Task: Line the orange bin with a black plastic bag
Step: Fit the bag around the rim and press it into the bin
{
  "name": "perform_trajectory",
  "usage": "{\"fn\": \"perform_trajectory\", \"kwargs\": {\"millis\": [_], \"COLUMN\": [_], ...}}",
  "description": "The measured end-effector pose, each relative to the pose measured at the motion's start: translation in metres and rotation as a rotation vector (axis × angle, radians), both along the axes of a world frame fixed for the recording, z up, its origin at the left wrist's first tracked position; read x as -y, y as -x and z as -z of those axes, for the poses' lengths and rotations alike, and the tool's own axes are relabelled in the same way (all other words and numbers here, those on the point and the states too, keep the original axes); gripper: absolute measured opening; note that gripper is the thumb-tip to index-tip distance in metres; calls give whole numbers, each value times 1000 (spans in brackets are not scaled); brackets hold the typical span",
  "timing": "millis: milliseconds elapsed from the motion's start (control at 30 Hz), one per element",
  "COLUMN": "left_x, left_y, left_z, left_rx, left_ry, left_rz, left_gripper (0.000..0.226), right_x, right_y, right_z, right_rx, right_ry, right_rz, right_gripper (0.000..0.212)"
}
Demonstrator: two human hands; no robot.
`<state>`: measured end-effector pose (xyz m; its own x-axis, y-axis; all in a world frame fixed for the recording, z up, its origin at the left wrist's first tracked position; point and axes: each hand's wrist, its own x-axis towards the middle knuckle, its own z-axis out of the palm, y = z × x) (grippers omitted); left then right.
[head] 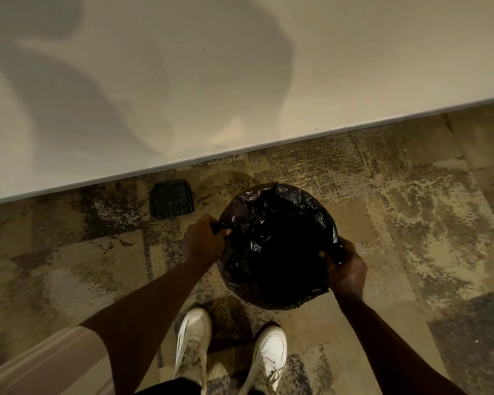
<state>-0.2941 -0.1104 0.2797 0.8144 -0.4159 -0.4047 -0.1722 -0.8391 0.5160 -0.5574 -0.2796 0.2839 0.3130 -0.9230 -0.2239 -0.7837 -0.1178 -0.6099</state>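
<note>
A black plastic bag (277, 240) is spread over a round bin that stands on the floor in front of my feet. The bag covers the rim and the sides, so no orange of the bin shows. My left hand (204, 242) grips the bag's edge at the bin's left side, fingers pinched on the plastic. My right hand (347, 270) holds the bag's edge at the near right side. The inside of the bag is dark and I cannot see its bottom.
A pale wall (240, 81) runs across just behind the bin, meeting the patterned carpet (411, 209). A small dark square grate (171, 198) lies in the floor left of the bin. My two white shoes (193, 340) stand right behind the bin.
</note>
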Motion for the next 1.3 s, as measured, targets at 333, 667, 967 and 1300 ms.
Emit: {"fn": "perform_trajectory", "kwargs": {"millis": [333, 667, 967, 1300], "left_x": [-20, -26, -17, 0], "left_y": [-64, -126, -149, -168], "left_z": [-69, -65, -7, 34], "left_rx": [21, 7, 43, 18], "left_ry": [69, 55, 52, 34], "left_rz": [4, 8, -48, -65], "left_gripper": [29, 15, 20, 26], "right_x": [5, 23, 55, 83], "right_y": [-75, -154, -195, -230], "right_z": [-71, -62, -7, 49], "right_rx": [37, 68, 97, 58], "right_ry": [-33, -12, -66, -58], "right_rz": [-22, -116, -222, -302], "right_gripper": [49, 49, 42, 46]}}
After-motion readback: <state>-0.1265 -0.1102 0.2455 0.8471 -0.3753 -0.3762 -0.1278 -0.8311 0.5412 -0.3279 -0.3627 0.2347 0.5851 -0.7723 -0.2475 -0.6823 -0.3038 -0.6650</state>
